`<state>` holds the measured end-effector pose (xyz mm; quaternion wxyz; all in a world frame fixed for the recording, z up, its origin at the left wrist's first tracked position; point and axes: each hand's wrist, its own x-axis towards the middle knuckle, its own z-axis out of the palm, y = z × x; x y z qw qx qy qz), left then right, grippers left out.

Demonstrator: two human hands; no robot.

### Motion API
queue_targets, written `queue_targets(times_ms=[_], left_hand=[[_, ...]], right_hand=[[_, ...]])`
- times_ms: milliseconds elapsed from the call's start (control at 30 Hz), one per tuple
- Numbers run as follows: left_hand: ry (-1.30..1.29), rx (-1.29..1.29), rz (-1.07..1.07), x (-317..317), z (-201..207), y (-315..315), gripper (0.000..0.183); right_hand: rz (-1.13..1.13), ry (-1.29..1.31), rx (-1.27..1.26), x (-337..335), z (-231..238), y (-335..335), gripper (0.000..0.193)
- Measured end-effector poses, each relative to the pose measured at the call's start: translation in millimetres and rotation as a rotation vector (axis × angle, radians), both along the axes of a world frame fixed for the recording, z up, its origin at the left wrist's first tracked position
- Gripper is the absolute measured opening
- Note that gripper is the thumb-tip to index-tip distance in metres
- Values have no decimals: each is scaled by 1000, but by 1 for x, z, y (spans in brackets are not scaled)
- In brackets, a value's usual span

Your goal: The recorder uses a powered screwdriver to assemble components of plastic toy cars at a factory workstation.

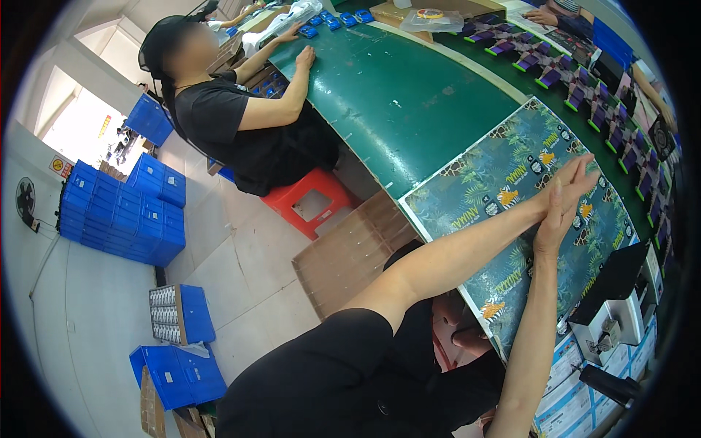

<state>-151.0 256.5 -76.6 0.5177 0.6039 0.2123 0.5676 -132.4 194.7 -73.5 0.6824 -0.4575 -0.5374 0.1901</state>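
My left hand (575, 179) stretches out over a dark sheet with an animal and leaf print (467, 191), its fingers extended towards the far right. Touching it from the near side is my right hand (553, 228), with a finger or thumb pointing up across the heel of the left. The two hands meet over the right part of the sheet, and part of each hides the other. No object shows in either hand. Beyond the sheet's far edge runs a row of purple and green winged pieces (573, 91) on a green belt.
A black panel on a grey metal device (617, 325) stands close by my right forearm. The green tabletop (409, 102) continues away from the sheet; a co-worker (219, 109) sits there near blue toy cars (330, 20). A red stool (310, 201) and blue crates (124, 208) are leftward.
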Motion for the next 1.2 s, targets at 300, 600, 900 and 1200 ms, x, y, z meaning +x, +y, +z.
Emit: queue_targets(times_ms=[300, 600, 900, 1200], left_hand=[[223, -28, -671, -30, 28, -10, 52], [409, -165, -534, -12, 14, 3, 60], [181, 11, -154, -3, 9, -8, 64], [30, 256, 157, -10, 14, -16, 71]], right_hand=[[-35, -107, 130, 13, -10, 1, 79], [-11, 33, 48, 16, -12, 10, 63], [-19, -43, 33, 4, 3, -1, 72], [-67, -151, 170, -6, 13, -6, 70]])
